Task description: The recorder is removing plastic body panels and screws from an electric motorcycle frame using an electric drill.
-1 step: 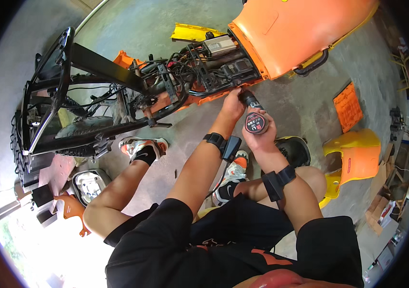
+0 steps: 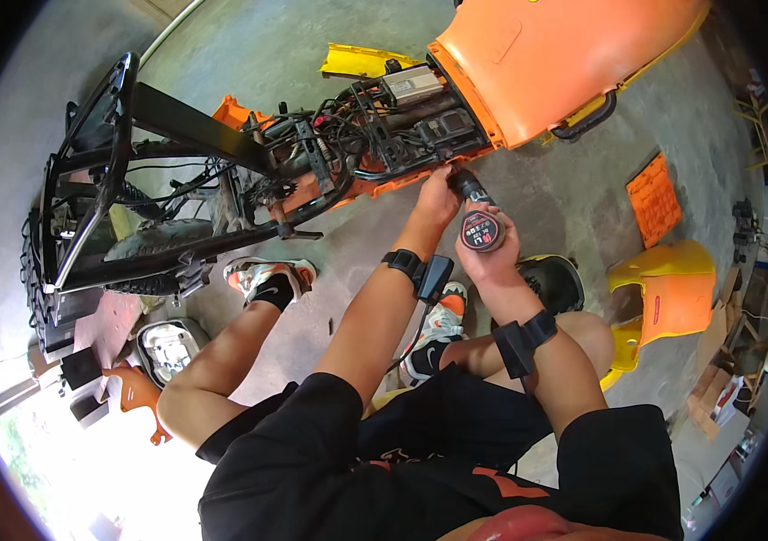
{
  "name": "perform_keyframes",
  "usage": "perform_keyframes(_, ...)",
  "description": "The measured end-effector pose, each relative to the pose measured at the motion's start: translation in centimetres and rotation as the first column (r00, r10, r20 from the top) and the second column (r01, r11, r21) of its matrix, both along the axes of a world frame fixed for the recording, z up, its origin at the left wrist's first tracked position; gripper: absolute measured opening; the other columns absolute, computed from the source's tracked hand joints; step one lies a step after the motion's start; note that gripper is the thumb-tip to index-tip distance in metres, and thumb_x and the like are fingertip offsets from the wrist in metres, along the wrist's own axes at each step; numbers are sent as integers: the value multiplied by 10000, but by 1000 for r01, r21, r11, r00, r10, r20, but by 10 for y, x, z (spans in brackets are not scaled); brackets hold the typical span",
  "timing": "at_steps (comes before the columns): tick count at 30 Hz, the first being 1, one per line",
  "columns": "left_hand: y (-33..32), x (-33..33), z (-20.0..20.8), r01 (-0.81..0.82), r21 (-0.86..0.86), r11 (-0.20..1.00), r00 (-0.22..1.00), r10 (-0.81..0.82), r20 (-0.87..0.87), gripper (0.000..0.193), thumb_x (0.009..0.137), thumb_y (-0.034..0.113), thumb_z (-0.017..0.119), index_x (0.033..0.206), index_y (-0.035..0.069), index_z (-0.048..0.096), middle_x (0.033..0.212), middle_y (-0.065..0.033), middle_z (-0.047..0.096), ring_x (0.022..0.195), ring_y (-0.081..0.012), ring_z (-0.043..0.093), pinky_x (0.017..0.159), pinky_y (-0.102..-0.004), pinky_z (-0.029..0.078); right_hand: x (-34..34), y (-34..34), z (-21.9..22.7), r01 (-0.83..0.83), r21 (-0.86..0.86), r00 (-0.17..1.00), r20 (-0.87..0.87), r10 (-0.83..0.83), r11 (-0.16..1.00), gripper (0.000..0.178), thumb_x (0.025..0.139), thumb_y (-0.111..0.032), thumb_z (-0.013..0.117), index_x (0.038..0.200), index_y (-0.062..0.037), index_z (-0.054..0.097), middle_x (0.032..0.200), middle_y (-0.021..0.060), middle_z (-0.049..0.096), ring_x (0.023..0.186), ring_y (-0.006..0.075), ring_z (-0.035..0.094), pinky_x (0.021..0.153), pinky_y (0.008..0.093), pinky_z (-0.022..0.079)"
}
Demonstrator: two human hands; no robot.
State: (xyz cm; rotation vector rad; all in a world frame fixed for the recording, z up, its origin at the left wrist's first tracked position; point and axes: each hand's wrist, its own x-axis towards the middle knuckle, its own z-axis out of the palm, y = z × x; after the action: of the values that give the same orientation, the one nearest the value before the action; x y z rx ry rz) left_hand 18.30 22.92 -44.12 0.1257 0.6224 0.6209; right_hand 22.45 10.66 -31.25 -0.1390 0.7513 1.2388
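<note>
My right hand [image 2: 495, 252] is wrapped round the grip of a black cordless drill [image 2: 470, 187], and the round battery base [image 2: 480, 232] faces up. The drill's nose points at the lower side edge of the stripped scooter [image 2: 384, 135]. Close beside the nose, my left hand [image 2: 439, 198] is closed at the orange side trim [image 2: 400, 185]. What its fingers grip is hidden, and so is the drill's tip. Wires, a silver box [image 2: 413, 85] and a black unit [image 2: 449, 129] lie exposed in the scooter's frame just beyond.
A large orange body panel [image 2: 573, 63] covers the scooter's right end; a black metal rack [image 2: 123, 180] is at its left. On the floor lie a yellow piece [image 2: 366, 60], an orange mat [image 2: 654, 202], an orange-yellow cover [image 2: 672, 293] and a black seat-like shell [image 2: 553, 284] beside my right knee.
</note>
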Motion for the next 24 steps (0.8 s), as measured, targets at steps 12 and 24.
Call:
perform_keyframes(12, -7, 6, 20, -202, -282, 938, 967, 236, 92, 125, 943, 84, 475, 1009, -8, 527, 914, -123, 572, 943, -314, 580, 946, -464, 477, 2, -4, 5, -46, 3, 995, 87, 46, 999, 526, 767, -13, 576, 1234, 119, 374, 836, 57, 628, 831, 185, 651, 809, 279, 553)
perform_keyframes(24, -4, 5, 22, -158, -244, 957, 976, 189, 110, 108, 960, 118, 465, 969, 33, 530, 891, -96, 545, 930, -301, 566, 987, -474, 451, 0, -4, 22, -48, -36, 995, 84, 51, 998, 309, 783, -39, 555, 1071, 51, 490, 859, 74, 613, 856, 207, 640, 823, 310, 543)
